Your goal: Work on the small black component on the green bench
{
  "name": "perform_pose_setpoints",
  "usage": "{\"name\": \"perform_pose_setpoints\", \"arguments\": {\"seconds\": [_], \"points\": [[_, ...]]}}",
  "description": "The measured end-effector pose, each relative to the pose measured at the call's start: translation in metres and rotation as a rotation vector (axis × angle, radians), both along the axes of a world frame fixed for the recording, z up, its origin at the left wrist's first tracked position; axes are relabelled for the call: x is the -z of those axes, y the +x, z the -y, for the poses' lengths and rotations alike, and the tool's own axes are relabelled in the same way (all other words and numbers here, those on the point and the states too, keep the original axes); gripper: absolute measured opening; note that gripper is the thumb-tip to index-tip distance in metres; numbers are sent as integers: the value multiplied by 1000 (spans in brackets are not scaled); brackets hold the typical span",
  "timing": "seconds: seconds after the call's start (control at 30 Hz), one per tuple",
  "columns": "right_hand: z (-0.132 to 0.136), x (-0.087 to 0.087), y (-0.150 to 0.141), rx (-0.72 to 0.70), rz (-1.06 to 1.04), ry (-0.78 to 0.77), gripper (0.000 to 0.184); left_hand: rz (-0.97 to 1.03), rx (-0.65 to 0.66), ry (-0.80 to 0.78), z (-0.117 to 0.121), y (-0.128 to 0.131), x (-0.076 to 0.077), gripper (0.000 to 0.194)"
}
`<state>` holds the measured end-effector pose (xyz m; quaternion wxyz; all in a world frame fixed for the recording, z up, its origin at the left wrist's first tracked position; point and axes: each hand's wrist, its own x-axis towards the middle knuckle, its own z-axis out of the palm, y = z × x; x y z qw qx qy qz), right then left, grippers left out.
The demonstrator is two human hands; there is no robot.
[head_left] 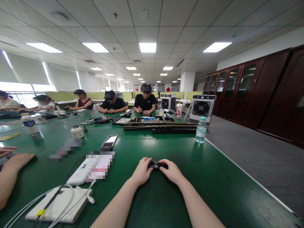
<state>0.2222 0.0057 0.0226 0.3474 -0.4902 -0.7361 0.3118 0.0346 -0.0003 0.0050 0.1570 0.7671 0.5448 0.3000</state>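
Note:
A small black rectangular device (156,165) with some metallic parts on its top lies low over the green tabletop (156,196). My left hand (142,171) grips its left end between thumb and fingers. On its right end, my right hand (173,171) holds on with thumb and fingers in the same way. Both ends of the device are partly covered by my fingers, and its exact kind is too small to make out.
A water bottle (201,130) stands ahead on the right. Black trays (174,130) with thin rods lie across the table. To the left are a phone (109,143), a white power bank (80,171), and a white box (58,205) with cables. Another person's hand (17,160) rests at far left.

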Motion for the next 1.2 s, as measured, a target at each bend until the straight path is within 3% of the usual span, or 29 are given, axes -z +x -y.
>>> {"name": "perform_pose_setpoints", "arguments": {"seconds": [0.47,0.77,1.2], "points": [[5,-4,-2,-34,8,52,26,-18,51,40,5,1,-8,32],[5,0,-2,-17,93,81,23,-10,70,36,6,0,-9,43],[5,-2,-3,-42,131,114,19,-54,81,57,5,0,-7,36]]}}
